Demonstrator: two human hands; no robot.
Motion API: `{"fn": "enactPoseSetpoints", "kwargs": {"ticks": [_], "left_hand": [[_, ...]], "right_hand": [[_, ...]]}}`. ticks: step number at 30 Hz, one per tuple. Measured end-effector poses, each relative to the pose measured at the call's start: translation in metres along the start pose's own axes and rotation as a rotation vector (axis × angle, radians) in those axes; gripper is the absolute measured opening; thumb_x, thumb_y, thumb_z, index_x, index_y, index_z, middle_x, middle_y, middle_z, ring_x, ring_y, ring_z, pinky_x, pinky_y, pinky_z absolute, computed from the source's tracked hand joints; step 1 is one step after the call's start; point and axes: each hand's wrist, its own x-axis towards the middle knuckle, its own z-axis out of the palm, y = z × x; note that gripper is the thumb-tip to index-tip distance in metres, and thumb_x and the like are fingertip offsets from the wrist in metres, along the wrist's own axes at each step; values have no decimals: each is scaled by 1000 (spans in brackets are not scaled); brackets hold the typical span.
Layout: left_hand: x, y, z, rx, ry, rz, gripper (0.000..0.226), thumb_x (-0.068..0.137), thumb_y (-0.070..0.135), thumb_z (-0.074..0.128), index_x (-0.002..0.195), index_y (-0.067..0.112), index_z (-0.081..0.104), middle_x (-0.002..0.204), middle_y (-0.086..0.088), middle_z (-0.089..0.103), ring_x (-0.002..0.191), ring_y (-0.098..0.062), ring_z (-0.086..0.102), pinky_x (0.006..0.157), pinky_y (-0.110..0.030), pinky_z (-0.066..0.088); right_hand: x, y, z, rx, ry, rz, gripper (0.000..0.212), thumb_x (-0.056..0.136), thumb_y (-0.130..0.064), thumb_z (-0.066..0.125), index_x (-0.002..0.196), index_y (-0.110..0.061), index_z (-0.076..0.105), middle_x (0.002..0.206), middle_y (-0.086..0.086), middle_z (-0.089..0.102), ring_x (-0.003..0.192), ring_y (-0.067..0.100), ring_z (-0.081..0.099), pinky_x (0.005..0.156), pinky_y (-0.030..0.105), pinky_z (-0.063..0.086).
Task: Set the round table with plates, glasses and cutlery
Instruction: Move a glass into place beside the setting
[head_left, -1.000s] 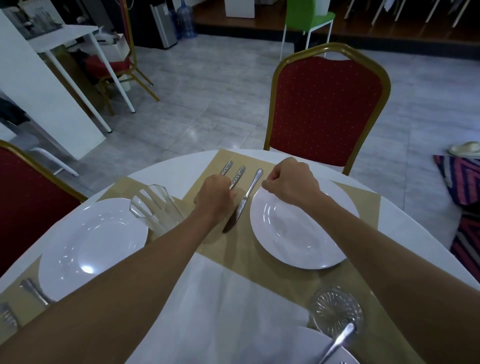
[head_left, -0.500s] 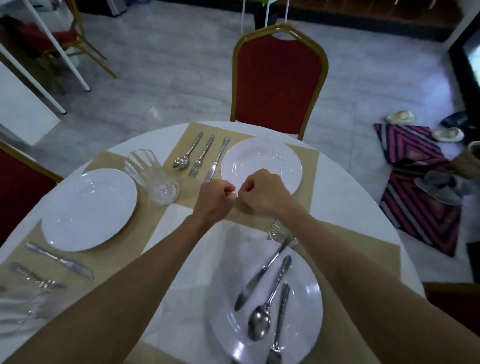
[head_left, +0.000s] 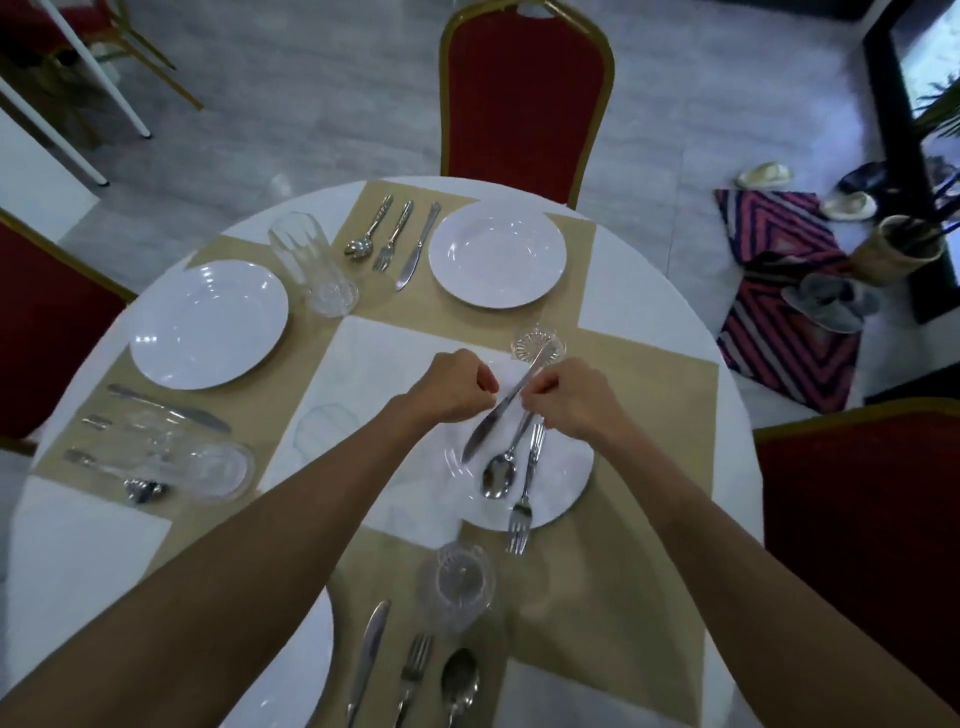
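White cloth covers the round table, with tan mats marking four places so each plate sits before a chair. Three places look finished. On the right plate a knife, spoon and fork lie piled, probably waiting to be laid out. Right hand pinches their handles; left hand is curled beside the knife, contact unclear.

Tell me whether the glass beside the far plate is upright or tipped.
Upright. The glass stands on its base on the mat, left of the spoon, its mouth facing up.
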Motion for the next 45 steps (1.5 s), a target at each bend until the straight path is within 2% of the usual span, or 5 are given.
{"fn": "enactPoseSetpoints", "kwargs": {"ticks": [15, 20, 27, 36, 45], "left_hand": [[-106, -6, -14, -109, 148, 43, 30, 85, 17, 70, 115, 15, 73, 111, -2, 74, 100, -10, 66, 84, -15, 45], [-133, -39, -55, 12, 417, 12, 34, 86, 11, 63, 119, 17, 70, 123, -3, 67, 109, -17, 61, 92, -21, 40], [-150, -90, -70, 148, 217, -206, 83, 72, 19, 79, 145, 13, 42, 147, -10, 46, 134, -30, 42, 103, -38, 42], [-155, -101, -53, 51, 285, -208, 75, 68, 17, 84, 134, 9, 51, 129, -8, 61, 111, -27, 59, 80, -28, 44], [-153, -93, -44, 25, 343, -211, 85, 73, 24, 84, 144, 8, 41, 140, -13, 52, 126, -30, 50, 99, -37, 42]], "right_hand": [[-85, -27, 40, 32, -110, -159, 14, 84, -15, 71, 96, -22, 77, 82, -12, 70, 72, 1, 64, 61, 4, 44], [-73, -76, 53, 5, -184, -269, 32, 80, -21, 77, 111, -19, 69, 100, -2, 69, 84, 17, 68, 70, 34, 61], [-51, -124, 82, -264, -262, -421, 67, 79, -28, 81, 136, -13, 49, 128, 6, 61, 116, 25, 56, 91, 32, 47], [-50, -142, 96, -361, -305, -477, 77, 75, -26, 85, 140, -12, 46, 135, 9, 58, 120, 29, 56, 97, 38, 48], [-47, -132, 95, -337, -297, -486, 73, 77, -24, 83, 140, -12, 47, 135, 9, 58, 121, 28, 55, 98, 38, 48]]}}
